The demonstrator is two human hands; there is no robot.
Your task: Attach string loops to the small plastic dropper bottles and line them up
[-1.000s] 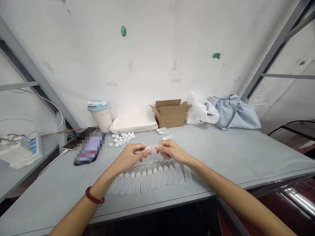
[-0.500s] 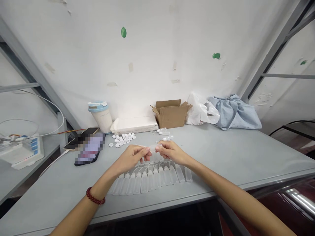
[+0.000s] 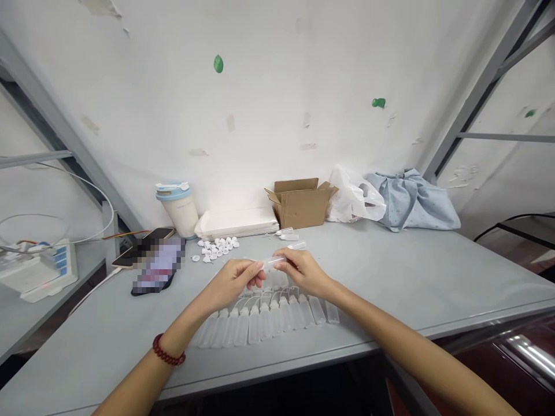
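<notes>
A small translucent plastic bottle [image 3: 273, 262] is held up between both hands over the table. My right hand [image 3: 306, 271] pinches its right end with thumb and fingers. My left hand [image 3: 238, 280] is closed at its left end; the fingers hide whether a cap is there. Below them, a row of similar bottles [image 3: 255, 325] lies side by side, with thin curved tubes [image 3: 264, 297] at their necks. White caps [image 3: 217, 248] sit in a loose pile beyond my left hand. A few more bottles [image 3: 289, 237] lie beyond my right hand.
Along the wall stand a lidded cup [image 3: 180, 214], a stack of white flat packs [image 3: 238, 222], an open cardboard box [image 3: 303, 208], a white plastic bag [image 3: 353, 199] and a blue cloth bundle [image 3: 414, 199]. Two phones [image 3: 158, 266] lie at the left. The table's front edge [image 3: 269, 372] is near.
The right hand has shifted slightly on the bottle, and more of the bottle shows between the hands. The left hand stays almost in place. The view has tilted up a little.
</notes>
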